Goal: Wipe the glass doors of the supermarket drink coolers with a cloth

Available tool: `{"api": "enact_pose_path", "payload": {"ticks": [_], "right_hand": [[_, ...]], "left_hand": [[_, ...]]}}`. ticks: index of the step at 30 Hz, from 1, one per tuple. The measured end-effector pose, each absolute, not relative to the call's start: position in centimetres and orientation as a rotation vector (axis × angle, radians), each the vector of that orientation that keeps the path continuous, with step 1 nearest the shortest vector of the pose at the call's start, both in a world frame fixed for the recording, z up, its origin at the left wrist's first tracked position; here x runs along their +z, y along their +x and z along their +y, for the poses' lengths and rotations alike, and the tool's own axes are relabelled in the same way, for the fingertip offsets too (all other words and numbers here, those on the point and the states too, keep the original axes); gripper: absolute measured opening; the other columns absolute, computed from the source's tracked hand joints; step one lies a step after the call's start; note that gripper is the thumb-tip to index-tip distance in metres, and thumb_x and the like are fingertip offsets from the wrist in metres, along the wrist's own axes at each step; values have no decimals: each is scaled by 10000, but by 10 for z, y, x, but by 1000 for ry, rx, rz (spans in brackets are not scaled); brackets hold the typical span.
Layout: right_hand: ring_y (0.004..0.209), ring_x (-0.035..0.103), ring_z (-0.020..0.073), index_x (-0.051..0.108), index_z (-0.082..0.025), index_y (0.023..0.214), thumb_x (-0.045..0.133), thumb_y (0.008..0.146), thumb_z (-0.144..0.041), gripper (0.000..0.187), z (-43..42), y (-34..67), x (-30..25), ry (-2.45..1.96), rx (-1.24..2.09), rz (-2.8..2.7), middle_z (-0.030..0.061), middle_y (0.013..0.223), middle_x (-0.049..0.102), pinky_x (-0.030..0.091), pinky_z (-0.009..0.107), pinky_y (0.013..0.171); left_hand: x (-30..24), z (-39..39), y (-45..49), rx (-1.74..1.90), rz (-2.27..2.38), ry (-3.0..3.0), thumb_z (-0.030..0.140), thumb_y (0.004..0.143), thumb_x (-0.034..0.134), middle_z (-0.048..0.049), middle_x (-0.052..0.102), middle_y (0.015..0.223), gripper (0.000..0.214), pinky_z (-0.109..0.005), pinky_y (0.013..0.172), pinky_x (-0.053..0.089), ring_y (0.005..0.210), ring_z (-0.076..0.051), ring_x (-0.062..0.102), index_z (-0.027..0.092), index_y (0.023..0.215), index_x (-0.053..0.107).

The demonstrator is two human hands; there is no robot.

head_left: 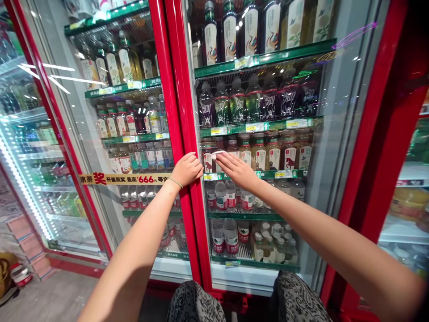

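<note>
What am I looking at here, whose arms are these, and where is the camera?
There is no machine here. A person wears a camera on the head, and it looks down at their own bare arms. They face a drinks fridge with glass doors. The left hand curls around the red frame between two doors. The right hand lies flat and open on the right door's glass, fingertips on a small white thing I cannot identify. Behind the glass, shelves hold rows of bottles. A yellow banner crosses the left door. At the bottom are the person's knees in patterned cloth.
</note>
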State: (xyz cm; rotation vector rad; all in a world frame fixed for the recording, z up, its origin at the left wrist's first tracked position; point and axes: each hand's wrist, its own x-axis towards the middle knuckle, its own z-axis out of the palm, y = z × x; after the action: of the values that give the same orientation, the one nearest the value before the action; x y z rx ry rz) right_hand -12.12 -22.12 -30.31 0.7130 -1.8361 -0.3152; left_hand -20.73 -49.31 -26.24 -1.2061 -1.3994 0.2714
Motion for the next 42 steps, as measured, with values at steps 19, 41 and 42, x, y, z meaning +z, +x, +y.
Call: {"api": "enact_pose_path", "payload": {"ticks": [19,41,42], "right_hand": [[1550,357,260,474,-172,1560,429,1046,-107,520,-244,-130,-327,517,-164,-1770,122,1596,484,372,533,1276],[1543,370,217,357,-219,1623,363,1044,-49,604,-213,-95,-385,591,-205,-1902,75,1610,472,382,463,1279],[1540,376,216,349,-230,1627,357,1042,-43,614,-202,-88,-388,562,-195,-1891,72,1605,480,383,465,1277]], "left_hand": [[-268,-492,-208,113,-1415,-1243,197,910,562,-19,599,665,255,-446,1061,523,746,-201,554,232,678,665],[-296,-477,-198,38,-1525,-1079,235,940,545,-20,593,641,316,-459,1102,491,712,-205,555,240,643,653],[-297,-475,-195,12,-1550,-1066,241,947,544,-29,610,664,306,-471,1099,491,731,-210,570,234,668,669]]}}
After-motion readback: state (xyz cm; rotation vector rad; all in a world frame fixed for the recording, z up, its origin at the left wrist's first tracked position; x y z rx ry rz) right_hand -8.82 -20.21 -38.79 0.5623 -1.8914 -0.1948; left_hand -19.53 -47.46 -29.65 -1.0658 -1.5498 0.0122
